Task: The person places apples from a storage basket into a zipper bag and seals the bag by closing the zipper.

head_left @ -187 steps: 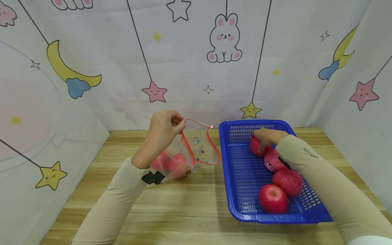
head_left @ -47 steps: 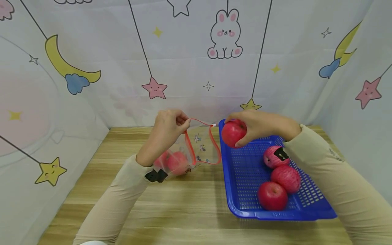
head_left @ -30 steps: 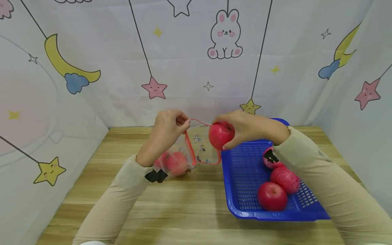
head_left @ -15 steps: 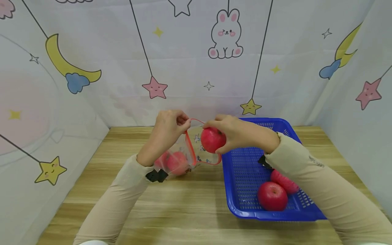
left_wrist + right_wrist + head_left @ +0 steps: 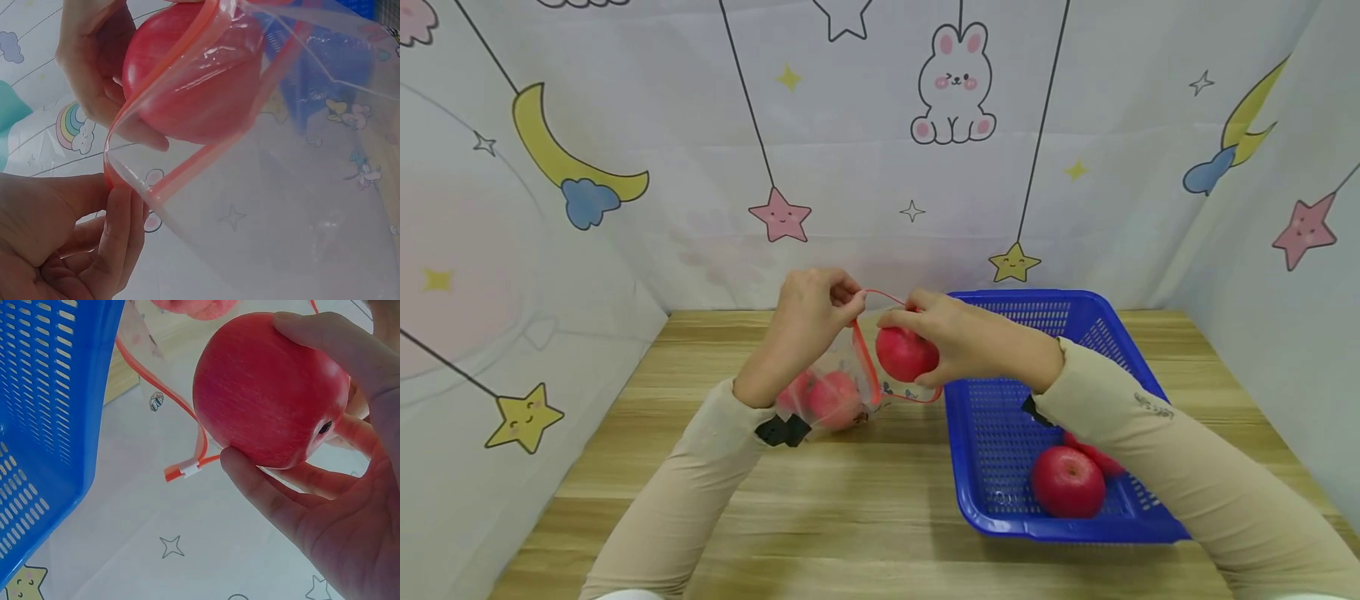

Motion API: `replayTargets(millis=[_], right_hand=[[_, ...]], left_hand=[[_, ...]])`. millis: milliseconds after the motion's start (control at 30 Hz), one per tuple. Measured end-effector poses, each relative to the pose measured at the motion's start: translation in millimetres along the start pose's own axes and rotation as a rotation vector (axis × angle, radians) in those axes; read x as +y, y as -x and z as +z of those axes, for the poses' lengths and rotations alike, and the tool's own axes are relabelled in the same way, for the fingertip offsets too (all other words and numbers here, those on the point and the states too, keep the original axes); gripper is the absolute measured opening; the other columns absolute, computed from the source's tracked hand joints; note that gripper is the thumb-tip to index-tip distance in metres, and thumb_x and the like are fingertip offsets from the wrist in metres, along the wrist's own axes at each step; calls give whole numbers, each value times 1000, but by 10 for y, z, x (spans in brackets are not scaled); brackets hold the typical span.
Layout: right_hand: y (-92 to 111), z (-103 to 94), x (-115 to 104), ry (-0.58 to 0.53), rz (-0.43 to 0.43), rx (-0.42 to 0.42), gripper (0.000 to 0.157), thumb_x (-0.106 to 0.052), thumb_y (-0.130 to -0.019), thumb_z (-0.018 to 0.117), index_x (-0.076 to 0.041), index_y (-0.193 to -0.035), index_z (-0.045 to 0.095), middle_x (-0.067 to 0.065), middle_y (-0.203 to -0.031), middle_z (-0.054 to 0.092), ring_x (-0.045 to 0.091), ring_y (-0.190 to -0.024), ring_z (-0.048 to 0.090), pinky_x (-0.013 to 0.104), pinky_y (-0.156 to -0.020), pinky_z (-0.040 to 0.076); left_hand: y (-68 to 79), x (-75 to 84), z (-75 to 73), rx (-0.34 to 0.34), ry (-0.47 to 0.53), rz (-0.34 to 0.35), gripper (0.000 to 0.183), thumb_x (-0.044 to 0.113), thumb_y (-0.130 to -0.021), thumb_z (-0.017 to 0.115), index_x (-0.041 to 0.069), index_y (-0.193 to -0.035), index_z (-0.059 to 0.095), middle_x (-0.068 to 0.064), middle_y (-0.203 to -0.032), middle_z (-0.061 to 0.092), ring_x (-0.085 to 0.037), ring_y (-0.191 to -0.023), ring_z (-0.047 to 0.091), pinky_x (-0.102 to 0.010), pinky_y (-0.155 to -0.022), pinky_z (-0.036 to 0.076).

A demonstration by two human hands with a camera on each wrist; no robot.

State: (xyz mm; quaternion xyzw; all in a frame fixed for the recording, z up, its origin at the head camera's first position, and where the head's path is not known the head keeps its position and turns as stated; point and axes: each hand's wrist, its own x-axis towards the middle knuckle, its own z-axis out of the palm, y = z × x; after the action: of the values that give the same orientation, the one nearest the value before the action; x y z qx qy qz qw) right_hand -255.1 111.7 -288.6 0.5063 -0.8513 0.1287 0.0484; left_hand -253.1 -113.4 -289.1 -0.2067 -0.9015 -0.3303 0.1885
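Observation:
My left hand (image 5: 816, 304) pinches the red-edged rim of a clear zip bag (image 5: 300, 212), whose mouth gapes toward the right. Two red apples (image 5: 835, 400) show through the plastic at the bag's bottom on the table. My right hand (image 5: 958, 333) grips another red apple (image 5: 906, 353) at the bag's mouth. In the right wrist view, fingers and thumb wrap this apple (image 5: 269, 394), and the bag's white slider (image 5: 189, 467) hangs beside it. Through the plastic in the left wrist view, the same apple (image 5: 194, 75) lies at the opening, partly behind the red rim.
A blue plastic basket (image 5: 958, 467) stands on the wooden table (image 5: 820, 517) at the right. Inside it sits a red apple (image 5: 1067, 482), with another partly hidden under my right forearm. A patterned white cloth (image 5: 850, 150) rises behind the table.
My right hand has lifted an apple from the basket and carried it left to the bag's mouth. My left hand still holds the rim in nearly the same place.

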Motion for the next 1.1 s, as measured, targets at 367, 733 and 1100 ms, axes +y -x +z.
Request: replayTargets(millis=[367, 733, 1100], right_hand=[[-31, 136, -8, 57, -4, -19, 70, -25, -72, 91, -14, -132, 58, 13, -112, 54, 29, -101, 60, 38, -81, 58], [19, 295, 69, 216, -128, 150, 49, -11, -79, 84, -6, -121, 59, 9, -103, 57, 21, -87, 60, 29, -71, 56], [165, 253, 145, 211, -68, 144, 33, -5, -81, 81, -3, -107, 62, 5, -91, 57, 20, -77, 57, 30, -68, 53]], left_hand=[[6, -28, -17, 19, 1, 7, 9, 4, -91, 68, 1, -86, 75, -5, -72, 71, -13, -61, 66, -30, -57, 55], [15, -36, -44, 31, 17, 18, 10, 3, -90, 68, -1, -84, 74, -6, -71, 71, -15, -63, 68, -32, -60, 56], [23, -65, 30, 20, 19, 14, 9, 3, -89, 68, 1, -83, 74, -7, -75, 71, -15, -67, 69, -32, -64, 57]])
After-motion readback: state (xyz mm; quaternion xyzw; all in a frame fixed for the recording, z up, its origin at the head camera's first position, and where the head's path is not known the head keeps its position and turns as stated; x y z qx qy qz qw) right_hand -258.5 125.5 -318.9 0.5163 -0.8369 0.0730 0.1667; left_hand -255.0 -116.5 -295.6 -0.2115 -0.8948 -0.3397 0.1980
